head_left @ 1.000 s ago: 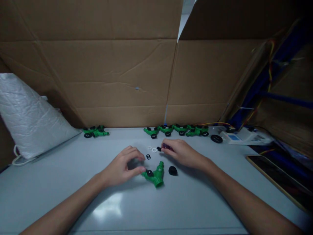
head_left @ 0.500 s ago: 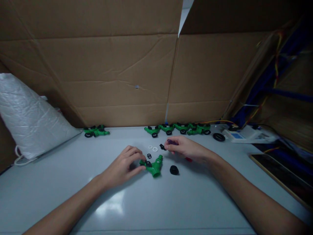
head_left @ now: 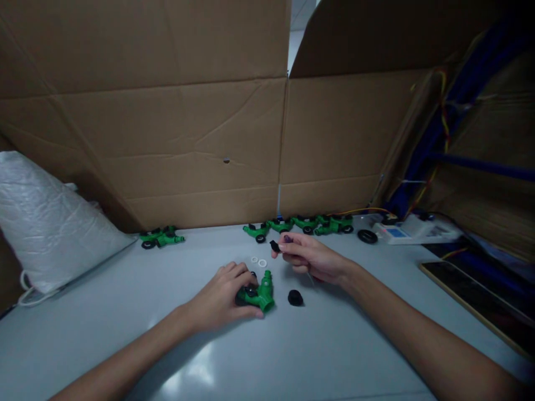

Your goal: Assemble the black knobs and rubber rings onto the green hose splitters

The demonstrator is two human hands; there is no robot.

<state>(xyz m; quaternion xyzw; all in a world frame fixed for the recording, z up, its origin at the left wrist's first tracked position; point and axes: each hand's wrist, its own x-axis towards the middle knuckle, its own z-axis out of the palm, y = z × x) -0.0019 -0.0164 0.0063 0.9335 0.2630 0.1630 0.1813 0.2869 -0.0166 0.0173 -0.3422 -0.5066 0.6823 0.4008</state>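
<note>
My left hand (head_left: 228, 295) is curled round the left arm of a green Y-shaped hose connector (head_left: 266, 294) with a black piece on it, holding it at the table top. Raised over the table, my right hand (head_left: 311, 253) pinches a small black part (head_left: 275, 245) between thumb and fingertips. A purple-ended tool (head_left: 287, 239) is also in that hand; a thin shaft shows below the palm, and its kind is not clear. Two white rings (head_left: 262, 263) lie between the hands. To the connector's right sits a black round cap (head_left: 295, 298). Black rings by my left fingers are mostly hidden.
More green connectors (head_left: 307, 224) stand along the cardboard wall (head_left: 200, 139), with another group (head_left: 162, 237) farther left. A white sack (head_left: 54, 223) leans at left. At right are a black ring (head_left: 367, 236), a white device (head_left: 403, 231) and a dark flat panel (head_left: 476, 301).
My left hand has moved further over the green connector, gripping more of it and covering the black rings. My right hand has lifted slightly with the black part. The camera view has shifted.
</note>
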